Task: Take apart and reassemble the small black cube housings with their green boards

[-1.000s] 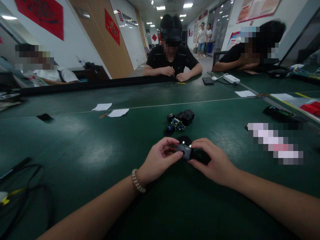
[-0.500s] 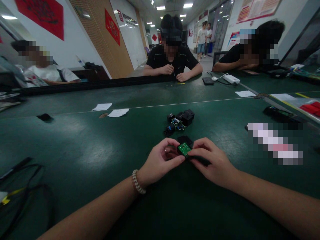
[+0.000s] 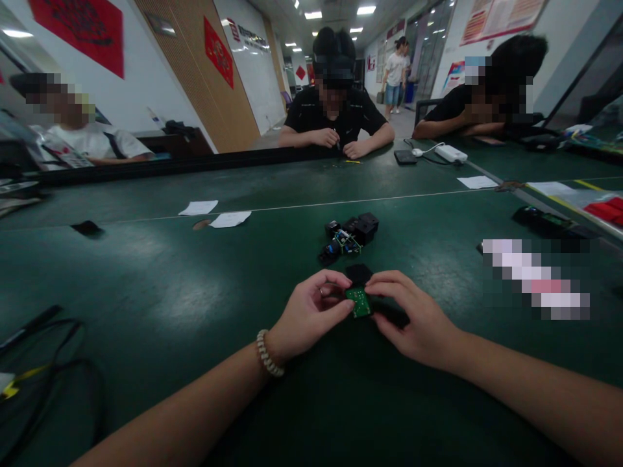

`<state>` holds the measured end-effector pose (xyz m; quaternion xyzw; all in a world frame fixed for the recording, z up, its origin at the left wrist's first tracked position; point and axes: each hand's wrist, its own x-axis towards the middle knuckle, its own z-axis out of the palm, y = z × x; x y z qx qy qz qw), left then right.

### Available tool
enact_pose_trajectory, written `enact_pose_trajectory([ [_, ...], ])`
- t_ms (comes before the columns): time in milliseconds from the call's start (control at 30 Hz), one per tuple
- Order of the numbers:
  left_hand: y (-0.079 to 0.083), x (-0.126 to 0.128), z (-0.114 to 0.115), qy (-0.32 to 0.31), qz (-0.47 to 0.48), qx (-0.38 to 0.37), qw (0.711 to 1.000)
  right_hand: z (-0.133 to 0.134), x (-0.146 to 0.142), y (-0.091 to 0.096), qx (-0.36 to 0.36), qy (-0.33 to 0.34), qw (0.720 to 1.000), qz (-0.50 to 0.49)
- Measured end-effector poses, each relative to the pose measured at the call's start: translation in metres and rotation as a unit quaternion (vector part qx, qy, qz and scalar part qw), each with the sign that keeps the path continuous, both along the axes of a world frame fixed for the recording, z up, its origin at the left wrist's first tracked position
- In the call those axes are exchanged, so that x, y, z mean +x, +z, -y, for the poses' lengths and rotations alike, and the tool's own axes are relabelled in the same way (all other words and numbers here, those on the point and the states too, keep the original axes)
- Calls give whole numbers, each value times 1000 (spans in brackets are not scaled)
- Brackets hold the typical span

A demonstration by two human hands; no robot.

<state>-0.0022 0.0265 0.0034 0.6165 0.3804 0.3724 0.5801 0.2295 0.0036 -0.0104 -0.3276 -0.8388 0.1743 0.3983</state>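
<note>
A small green circuit board (image 3: pixel 359 303) with a dark edge is held between my two hands, its dotted face toward me. My left hand (image 3: pixel 318 308) pinches its left side, thumb on the near edge and fingers behind. On the right side, my right hand (image 3: pixel 413 318) grips it with fingertips at the top corner and the thumb lower down. Just beyond the board lies a flat black piece (image 3: pixel 359 273). Farther off is a cluster of black parts (image 3: pixel 348 237) with blue and green bits among them.
Paper slips (image 3: pixel 230 220) lie to the left on the green table (image 3: pixel 146 285). Black cables (image 3: pixel 53 363) lie at the near left. A black device (image 3: pixel 545 222) is at the right. Across the table sits a person (image 3: pixel 335 110), with a white adapter (image 3: pixel 451 154) nearby.
The circuit board has turned more upright and square to me. My right fingers have shifted from its face to its upper right corner. My left hand has hardly moved.
</note>
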Motion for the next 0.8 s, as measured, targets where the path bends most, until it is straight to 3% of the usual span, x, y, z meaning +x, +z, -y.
enact_pose_trajectory([
  [433,2,0,0,4,7,18,1000,1,1,1,-11,-12,1000,20],
  [800,3,-2,3,-35,10,-1,999,1,-1,4,-120,-39,989,-76],
])
